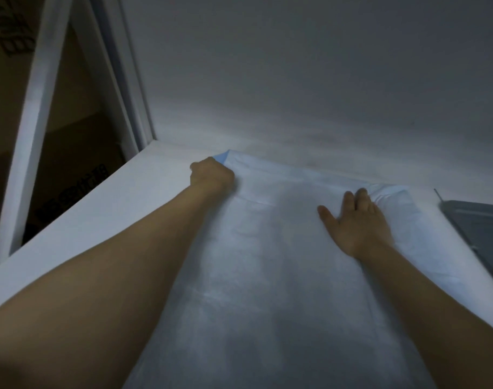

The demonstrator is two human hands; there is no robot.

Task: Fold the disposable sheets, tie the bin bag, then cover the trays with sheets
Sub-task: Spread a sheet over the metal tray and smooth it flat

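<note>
Disposable sheet (267, 262): pale, thin, spread flat on the white table (113, 197). Its far edge is pushed up close to the wall (295, 80), and its near end runs out of view at the bottom. Faint creases are seen across the middle.

Far-left corner (221, 157): turned up, so the blue underside is shown. It is gripped by the left hand (211, 174), whose fingers are curled round the edge.

Far-right corner: slightly puffed and wrinkled. It is pressed down by the right hand (357, 220), which is laid flat with the fingers straight and the palm on the sheet.

Step in hand, as judged: a fold of the sheet is being started from the far edge. Straightening of the sheet cannot be ruled out from this view.

How it is best done:
- The right corner should be pinched as well, so that both far corners are lifted together and brought toward the near edge level with each other.
- The material looks light and limp, so a slow pull is advised and trapped air should be smoothed out from the centre.
- The corners should be matched before the crease is pressed.
- One palm should be swept along the fold line while the other holds the layers in place.

Surroundings:
- A grey tray (481, 226) is seen at the right edge of the table, just beside the sheet and uncovered.
- A white door frame (40, 108) stands at the left.
- Cardboard boxes (9, 29) are dimly seen beyond the frame.
- Light is low and the bin bag is not in view.
</note>
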